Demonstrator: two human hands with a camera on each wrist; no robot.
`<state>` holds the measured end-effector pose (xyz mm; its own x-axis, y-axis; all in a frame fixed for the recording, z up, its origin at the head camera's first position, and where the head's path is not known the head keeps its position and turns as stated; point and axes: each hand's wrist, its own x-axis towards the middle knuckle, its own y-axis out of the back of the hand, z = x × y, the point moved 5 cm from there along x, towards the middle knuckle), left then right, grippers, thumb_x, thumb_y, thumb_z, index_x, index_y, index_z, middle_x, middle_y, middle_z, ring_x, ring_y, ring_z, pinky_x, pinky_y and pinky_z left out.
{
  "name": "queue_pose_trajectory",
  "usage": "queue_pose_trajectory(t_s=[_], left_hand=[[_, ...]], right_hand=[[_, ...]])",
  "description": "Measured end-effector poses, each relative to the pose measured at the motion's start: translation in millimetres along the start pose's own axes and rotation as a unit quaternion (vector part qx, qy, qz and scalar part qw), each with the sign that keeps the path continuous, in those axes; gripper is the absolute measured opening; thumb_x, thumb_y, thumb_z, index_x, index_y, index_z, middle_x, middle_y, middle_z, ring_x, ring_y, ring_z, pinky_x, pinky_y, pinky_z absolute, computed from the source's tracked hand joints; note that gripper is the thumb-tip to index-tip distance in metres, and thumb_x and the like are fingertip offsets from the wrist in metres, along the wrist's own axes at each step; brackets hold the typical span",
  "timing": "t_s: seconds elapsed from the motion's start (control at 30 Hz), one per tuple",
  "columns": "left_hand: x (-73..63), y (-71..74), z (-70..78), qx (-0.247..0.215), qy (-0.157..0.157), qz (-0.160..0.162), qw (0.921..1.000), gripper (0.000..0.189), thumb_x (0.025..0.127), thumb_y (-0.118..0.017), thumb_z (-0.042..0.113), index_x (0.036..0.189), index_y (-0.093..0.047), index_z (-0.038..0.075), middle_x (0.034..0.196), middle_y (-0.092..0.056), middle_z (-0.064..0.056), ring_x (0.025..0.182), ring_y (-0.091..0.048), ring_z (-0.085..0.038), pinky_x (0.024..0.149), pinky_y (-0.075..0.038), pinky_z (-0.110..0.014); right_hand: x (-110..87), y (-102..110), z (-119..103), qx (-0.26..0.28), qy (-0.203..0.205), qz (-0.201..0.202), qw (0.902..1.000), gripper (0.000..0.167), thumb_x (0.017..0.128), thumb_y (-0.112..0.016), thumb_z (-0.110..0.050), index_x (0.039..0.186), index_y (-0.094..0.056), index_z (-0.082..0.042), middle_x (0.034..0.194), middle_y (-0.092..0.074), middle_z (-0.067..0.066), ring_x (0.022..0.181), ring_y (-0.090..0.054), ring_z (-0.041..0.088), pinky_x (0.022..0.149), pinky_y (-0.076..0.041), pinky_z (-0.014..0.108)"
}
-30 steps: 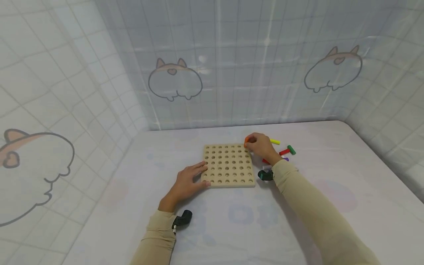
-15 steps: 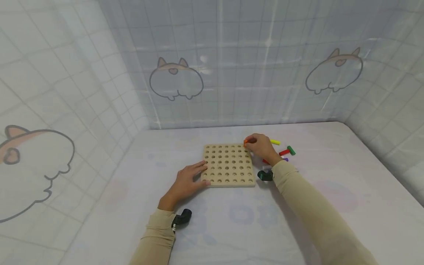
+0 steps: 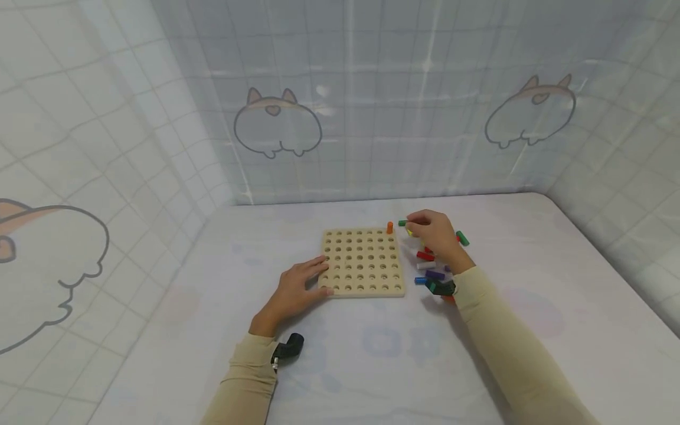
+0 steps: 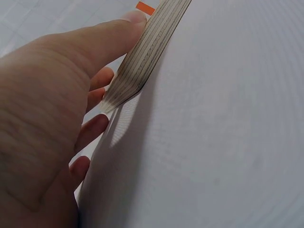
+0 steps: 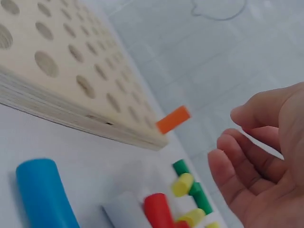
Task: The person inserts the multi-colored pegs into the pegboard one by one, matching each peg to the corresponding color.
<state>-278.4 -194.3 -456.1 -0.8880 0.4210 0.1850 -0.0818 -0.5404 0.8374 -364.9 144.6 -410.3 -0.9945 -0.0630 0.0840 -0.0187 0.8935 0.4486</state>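
Note:
A pale wooden board (image 3: 365, 262) with rows of round holes lies flat on the table. My left hand (image 3: 291, 295) rests against its left side, thumb at the near corner and fingers spread along the edge. One orange peg (image 3: 390, 228) stands upright in the far right corner hole; the right wrist view shows this orange peg (image 5: 173, 119) too. Just right of it is my right hand (image 3: 437, 235), thumb and fingertips apart with nothing between them in the right wrist view. Below those fingers lie yellow pegs (image 5: 183, 184) and green pegs (image 5: 203, 200).
Right of the board lie a red peg (image 3: 425, 256), a white peg (image 3: 426, 265), a purple peg (image 3: 435, 275) and a blue peg (image 3: 421, 281). Another green peg (image 3: 463, 238) lies farther right. Patterned sheets (image 3: 382, 130) rise behind the table and at both sides.
The right hand has let go of the orange peg, which stands in the corner hole, and moved right over the loose pegs. The left hand stays at the board.

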Motion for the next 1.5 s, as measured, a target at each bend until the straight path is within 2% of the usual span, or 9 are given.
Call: queue_pose_trajectory(t_s=[0.17,0.33,0.5,0.63,0.83,1.13,1.5], left_hand=[[2.0,-1.2,1.0,-0.001,0.0,0.001,1.0,0.069,0.09,-0.072,0.047,0.147,-0.054,0.014,0.157,-0.04,0.001,0.139,-0.04,-0.035,0.107,-0.029,-0.066],[2.4,-1.0,3.1,-0.002,-0.007,0.004,1.0,0.068,0.09,-0.072,0.046,0.146,-0.055,0.012,0.157,-0.041,-0.001,0.139,-0.041,-0.037,0.108,-0.029,-0.067],[0.5,-2.0,1.9,0.003,-0.002,0.003,1.0,0.068,0.09,-0.072,0.046,0.146,-0.055,0.012,0.157,-0.04,-0.001,0.139,-0.041,-0.037,0.108,-0.028,-0.067],[-0.7,-2.4,-1.1,0.002,0.0,0.004,1.0,0.068,0.09,-0.071,0.047,0.146,-0.054,0.013,0.158,-0.04,-0.001,0.14,-0.04,-0.036,0.108,-0.028,-0.068],[1.3,-1.3,-1.4,-0.003,0.0,0.009,1.0,0.068,0.09,-0.072,0.047,0.146,-0.055,0.013,0.158,-0.039,0.001,0.14,-0.04,-0.035,0.108,-0.028,-0.067],[2.0,-3.3,-2.1,0.001,0.005,0.001,1.0,0.069,0.09,-0.072,0.048,0.147,-0.054,0.014,0.158,-0.039,0.001,0.141,-0.039,-0.035,0.108,-0.028,-0.067],[0.6,-0.7,0.4,0.0,0.002,-0.003,1.0,0.069,0.09,-0.071,0.049,0.147,-0.053,0.014,0.159,-0.039,0.001,0.141,-0.038,-0.034,0.109,-0.028,-0.066]], right_hand=[[-15.0,16.7,3.6,0.009,-0.027,0.001,0.9996,0.032,0.098,-0.066,-0.03,0.12,-0.067,-0.007,0.117,-0.067,0.012,0.102,-0.067,0.03,0.088,-0.055,0.047],[-33.3,30.2,10.0,-0.002,-0.047,-0.003,0.9989,0.033,0.098,-0.065,-0.035,0.119,-0.066,-0.01,0.119,-0.065,0.01,0.104,-0.064,0.03,0.092,-0.053,0.047],[-51.7,34.2,13.9,0.013,-0.059,-0.02,0.998,0.035,0.099,-0.065,-0.033,0.122,-0.064,-0.007,0.121,-0.065,0.013,0.105,-0.064,0.032,0.097,-0.051,0.046],[-63.0,34.1,19.2,0.013,-0.063,-0.035,0.9973,0.032,0.099,-0.065,-0.029,0.122,-0.065,-0.007,0.122,-0.064,0.013,0.104,-0.064,0.03,0.095,-0.053,0.042],[-75.4,43.6,25.7,-0.03,-0.052,-0.035,0.9976,0.032,0.1,-0.064,-0.029,0.124,-0.065,-0.007,0.118,-0.065,0.012,0.1,-0.065,0.029,0.09,-0.055,0.04],[-104.6,61.1,37.5,-0.079,-0.046,-0.034,0.9953,0.037,0.098,-0.066,-0.039,0.121,-0.066,-0.009,0.112,-0.067,0.009,0.099,-0.062,0.027,0.085,-0.054,0.032],[-127.4,63.4,39.9,-0.123,-0.027,-0.053,0.9906,0.027,0.097,-0.069,-0.031,0.113,-0.07,-0.01,0.106,-0.068,0.006,0.095,-0.06,0.025,0.075,-0.055,0.026]])
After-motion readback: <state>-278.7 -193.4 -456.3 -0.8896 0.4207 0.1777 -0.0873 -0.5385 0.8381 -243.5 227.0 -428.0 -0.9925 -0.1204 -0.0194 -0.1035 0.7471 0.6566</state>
